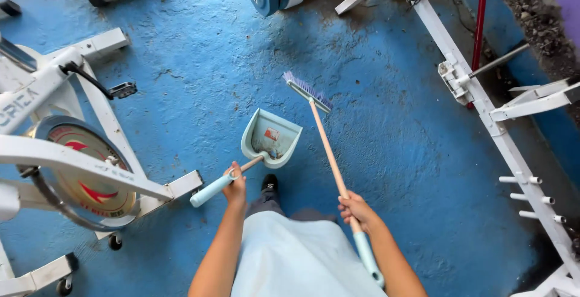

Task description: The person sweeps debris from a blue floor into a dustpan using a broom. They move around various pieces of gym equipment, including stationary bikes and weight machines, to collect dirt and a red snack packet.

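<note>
Two hands (235, 187), one broom (326, 143), one dustpan (270, 138)

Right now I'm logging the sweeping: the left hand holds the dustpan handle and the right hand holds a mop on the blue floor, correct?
Not quite. The head view shows the right hand holding a broom, not a mop. The left hand does hold the dustpan handle on the blue floor.
</note>
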